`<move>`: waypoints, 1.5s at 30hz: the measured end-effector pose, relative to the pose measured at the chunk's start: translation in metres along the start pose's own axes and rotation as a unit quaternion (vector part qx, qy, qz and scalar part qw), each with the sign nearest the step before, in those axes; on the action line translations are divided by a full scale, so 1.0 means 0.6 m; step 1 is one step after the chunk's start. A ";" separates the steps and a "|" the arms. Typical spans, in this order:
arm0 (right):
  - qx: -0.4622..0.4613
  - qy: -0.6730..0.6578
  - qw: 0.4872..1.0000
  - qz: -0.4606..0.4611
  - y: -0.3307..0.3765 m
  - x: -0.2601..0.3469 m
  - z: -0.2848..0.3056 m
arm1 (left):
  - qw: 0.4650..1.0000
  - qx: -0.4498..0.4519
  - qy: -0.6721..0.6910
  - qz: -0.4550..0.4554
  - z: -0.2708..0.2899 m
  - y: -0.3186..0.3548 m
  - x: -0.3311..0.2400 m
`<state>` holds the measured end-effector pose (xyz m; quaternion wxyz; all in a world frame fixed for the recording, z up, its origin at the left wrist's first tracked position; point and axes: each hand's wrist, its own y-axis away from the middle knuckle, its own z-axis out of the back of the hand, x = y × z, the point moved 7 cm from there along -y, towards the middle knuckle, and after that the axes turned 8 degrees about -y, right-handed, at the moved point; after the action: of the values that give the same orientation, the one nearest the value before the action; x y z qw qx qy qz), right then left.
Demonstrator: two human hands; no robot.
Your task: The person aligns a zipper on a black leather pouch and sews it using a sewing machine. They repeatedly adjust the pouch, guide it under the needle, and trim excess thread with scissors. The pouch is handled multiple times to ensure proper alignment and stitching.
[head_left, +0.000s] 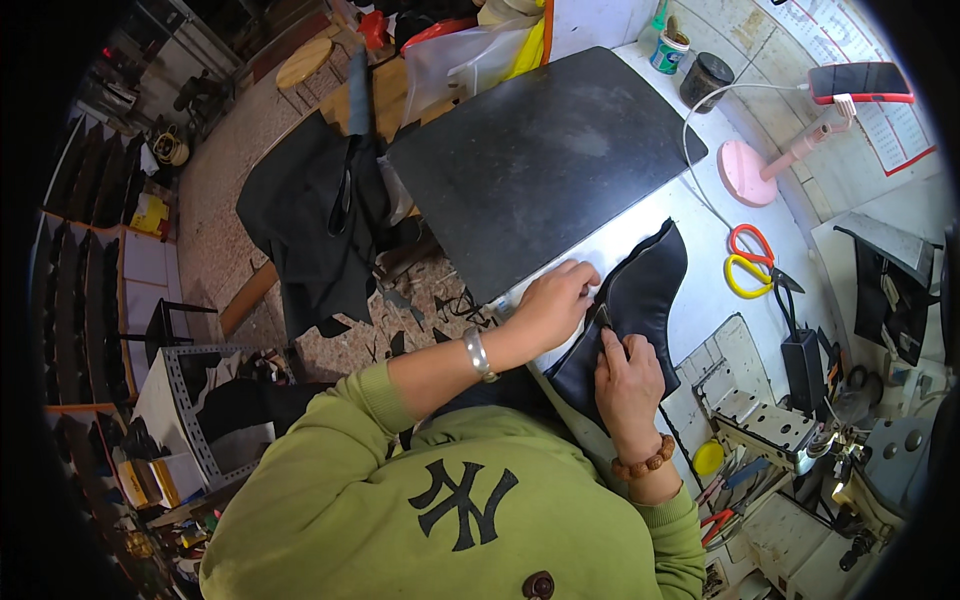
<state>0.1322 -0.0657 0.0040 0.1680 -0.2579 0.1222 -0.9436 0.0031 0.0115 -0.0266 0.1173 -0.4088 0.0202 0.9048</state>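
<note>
A curved black leather piece (648,290), shaped like a boot upper, lies on the white tabletop before me. An opening or seam runs along its left side. My right hand (630,385) presses on its lower part, with the fingers bent and the index fingertip at the seam. Just left of the leather's edge is my left hand (558,305). Its fingers are curled and pinched together; whatever is between them, if anything, is too small to make out.
Beyond my hands lies a dark flat board (560,150). To the right are red-and-yellow-handled scissors (752,262), a pink phone stand (750,172) holding a phone (860,82), and a sewing machine (770,425). Black fabric (310,215) hangs at the left; scraps litter the floor.
</note>
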 end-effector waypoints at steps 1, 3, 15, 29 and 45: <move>0.006 0.000 1.000 -0.006 0.000 -0.001 -0.001 | 0.999 0.020 0.034 0.018 -0.001 0.012 0.005; 0.007 -0.019 1.000 -0.024 -0.001 -0.006 0.000 | 0.984 0.050 0.148 0.083 -0.009 0.045 0.016; -0.022 -0.092 0.994 -0.061 0.004 -0.025 0.001 | 0.849 0.064 0.444 0.280 -0.041 0.093 0.014; -0.014 -0.241 0.964 -0.114 0.007 -0.043 0.017 | 0.978 0.136 0.118 0.101 -0.039 0.062 -0.045; -0.033 0.079 0.986 0.140 -0.046 0.117 0.267 | 0.897 -0.029 -0.209 -0.388 0.179 0.105 -0.255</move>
<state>0.1528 -0.0901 0.1780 0.2796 -0.1688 0.2011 -0.9235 0.0074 -0.0654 0.1552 0.4486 -0.1885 -0.1915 0.8524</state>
